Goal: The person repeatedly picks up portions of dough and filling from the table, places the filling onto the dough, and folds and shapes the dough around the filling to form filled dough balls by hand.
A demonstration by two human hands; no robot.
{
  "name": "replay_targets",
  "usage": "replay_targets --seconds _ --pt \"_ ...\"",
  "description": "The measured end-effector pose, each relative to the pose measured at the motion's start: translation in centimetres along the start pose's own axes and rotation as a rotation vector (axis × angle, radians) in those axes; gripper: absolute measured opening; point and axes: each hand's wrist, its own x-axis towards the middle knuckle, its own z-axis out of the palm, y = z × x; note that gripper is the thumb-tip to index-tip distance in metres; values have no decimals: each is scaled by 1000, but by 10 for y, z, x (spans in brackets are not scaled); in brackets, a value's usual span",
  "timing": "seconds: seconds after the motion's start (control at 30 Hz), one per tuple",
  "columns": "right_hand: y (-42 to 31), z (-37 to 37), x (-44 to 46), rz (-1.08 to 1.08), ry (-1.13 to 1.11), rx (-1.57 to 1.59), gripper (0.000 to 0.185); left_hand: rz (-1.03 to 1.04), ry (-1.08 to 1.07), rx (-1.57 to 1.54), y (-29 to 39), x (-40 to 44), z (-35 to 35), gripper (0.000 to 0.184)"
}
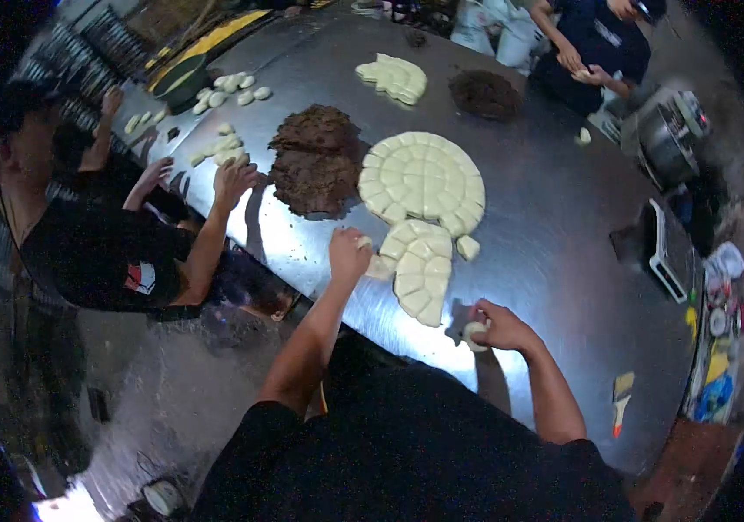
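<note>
My left hand (348, 255) is closed with a bit of pale dough showing at its fingers, beside a flat dough piece (379, 268). My right hand (504, 327) curls its fingers around a small dough piece (474, 336) at the table's near side. Between my hands lies a scored, wedge-shaped section of dough (422, 271). Just beyond it spreads a large round slab of dough (424, 178), cut into many portions. One loose dough chunk (467, 248) sits by the slab's lower right edge.
A dark brown crumbly mass (315, 161) lies left of the slab, another dark mound (485, 94) farther back. Co-workers stand at the left (111, 235) and far right (598, 52). A brush (622, 402) and a scale (667, 252) are on the right side of the metal table (563, 261).
</note>
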Motion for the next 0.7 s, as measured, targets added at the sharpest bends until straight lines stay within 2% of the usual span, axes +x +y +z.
replay_targets --seconds 0.07,0.1,0.13,0.17,0.2,0.23,0.27,0.3,0.33,0.37,0.4,0.43,0.47,0.5,0.53,0.57,0.6,0.67,0.7 --pt "-31 -11 47 -236 -109 57 38 -151 146 -173 16 -18 -28 25" --pt "-55 -18 71 -263 -147 98 36 -155 170 -165 17 -28 -35 25" --pt "-89 -25 94 -399 -81 183 39 -123 228 -142 17 -40 -41 26" --pt "-135 -32 100 -385 -10 560 41 -89 285 -115 15 -52 -44 27" --pt "-166 -39 115 -483 63 832 40 -95 302 -102 6 -62 -42 27" --pt "-200 -46 118 -619 -50 1336 41 -135 161 18 -10 -72 -33 27" --pt "-221 -59 114 -618 -100 1445 43 -177 19 135 -18 -80 -30 28" --pt "-233 -66 111 -649 -29 1373 39 -210 -75 153 -9 -85 -36 27" --pt "-236 -65 108 -671 45 1304 36 -224 -75 161 -1 -95 -39 27" --pt "-226 -57 105 -665 33 1312 36 -81 -53 268 6 -105 -41 26" --pt "-209 -47 106 -638 106 1072 29 73 -19 374 10 -107 -43 25" --pt "-189 -34 108 -610 175 824 24 80 0 259 5 -111 -38 24" --pt "-161 -17 112 -597 153 771 20 73 16 262 11 -115 -38 24" --pt "-133 5 110 -580 130 717 16 -54 10 85 21 -121 -38 24" --pt "-116 25 101 -498 208 750 16 -177 2 -96 30 -126 -34 23" --pt "-96 44 100 -568 389 659 17 -368 6 -411 23 -125 -14 23" --pt "-96 47 82 -518 505 595 16 -315 13 -540 51 -119 -19 22" --pt "-111 38 47 -564 675 580 11 -259 -17 -787 140 -107 -52 21" --pt "-109 28 39 -706 815 572 12 -254 -52 -905 178 -102 -64 20"
